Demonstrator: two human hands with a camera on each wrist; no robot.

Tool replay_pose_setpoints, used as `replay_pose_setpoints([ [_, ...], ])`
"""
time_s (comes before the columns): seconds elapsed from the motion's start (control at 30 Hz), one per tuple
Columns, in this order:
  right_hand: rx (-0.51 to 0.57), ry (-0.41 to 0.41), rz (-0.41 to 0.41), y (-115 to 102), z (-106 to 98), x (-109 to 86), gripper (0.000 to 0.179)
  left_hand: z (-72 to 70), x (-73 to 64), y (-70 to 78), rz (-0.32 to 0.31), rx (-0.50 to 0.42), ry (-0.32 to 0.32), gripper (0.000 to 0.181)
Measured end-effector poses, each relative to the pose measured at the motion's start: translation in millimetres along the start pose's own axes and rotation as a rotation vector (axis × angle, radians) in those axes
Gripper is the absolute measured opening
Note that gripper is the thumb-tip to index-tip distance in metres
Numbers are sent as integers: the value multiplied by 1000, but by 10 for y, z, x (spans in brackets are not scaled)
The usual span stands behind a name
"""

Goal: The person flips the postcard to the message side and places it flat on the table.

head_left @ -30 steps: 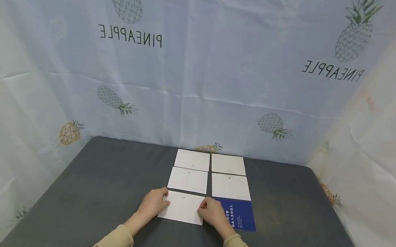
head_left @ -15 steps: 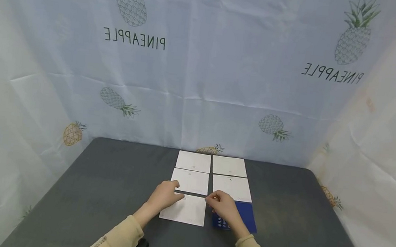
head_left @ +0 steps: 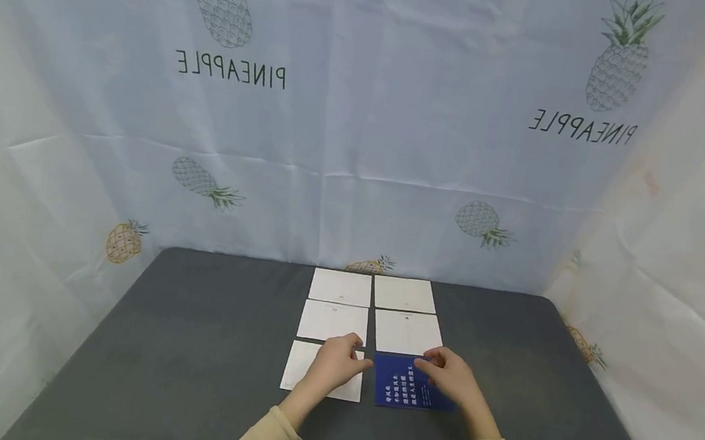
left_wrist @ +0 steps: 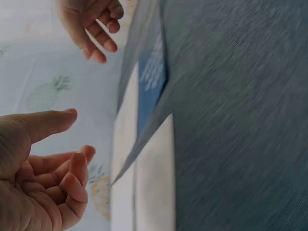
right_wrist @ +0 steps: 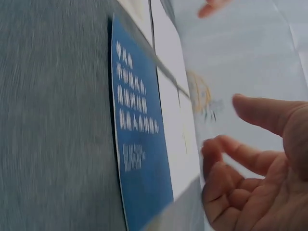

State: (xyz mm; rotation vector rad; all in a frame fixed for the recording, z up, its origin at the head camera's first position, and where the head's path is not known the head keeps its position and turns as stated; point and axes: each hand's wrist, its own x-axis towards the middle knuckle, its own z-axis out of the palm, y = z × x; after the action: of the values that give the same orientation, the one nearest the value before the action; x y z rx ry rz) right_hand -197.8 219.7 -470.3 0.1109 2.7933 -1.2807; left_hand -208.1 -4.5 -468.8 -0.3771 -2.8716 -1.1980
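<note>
A blue card (head_left: 395,385) with white lettering lies at the front right of a block of cards. My right hand (head_left: 453,380) is raised over its right part, thumb and fingers apart with nothing between them. Above the right side of the front-left white card (head_left: 298,368) hovers my left hand (head_left: 330,368), its thumb pointing toward the blue card. In the left wrist view, the left fingers (left_wrist: 72,180) are loosely bent and hold nothing. The blue card (right_wrist: 137,178) lies flat in the right wrist view, apart from the right hand (right_wrist: 255,168).
Two middle white cards (head_left: 333,321) and two far white cards (head_left: 341,288) lie flat behind, in neat rows with narrow gaps. The dark table (head_left: 202,333) meets a pineapple-print curtain (head_left: 394,138) at its back and sides.
Both hands have let go of the front-left white card, lifted, and moved to the right. The right hand has uncovered the blue card's lettering; the cards lie as before.
</note>
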Motion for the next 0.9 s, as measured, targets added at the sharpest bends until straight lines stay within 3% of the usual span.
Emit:
replay_pose_setpoints([
  [0.2, -172, 15, 44, 208, -146, -24, 55, 218, -16, -27, 9, -26, -18, 47],
  [0.33, -214, 18, 60, 336, -157, -33, 59, 319, -42, -36, -8, -37, -62, 48],
  [0.67, -170, 16, 75, 429, -75, -29, 53, 393, -44, -32, -52, -123, -133, 42],
  [0.9, -87, 14, 136, 399, -35, -42, 49, 402, -56, 12, -77, -172, -159, 53],
])
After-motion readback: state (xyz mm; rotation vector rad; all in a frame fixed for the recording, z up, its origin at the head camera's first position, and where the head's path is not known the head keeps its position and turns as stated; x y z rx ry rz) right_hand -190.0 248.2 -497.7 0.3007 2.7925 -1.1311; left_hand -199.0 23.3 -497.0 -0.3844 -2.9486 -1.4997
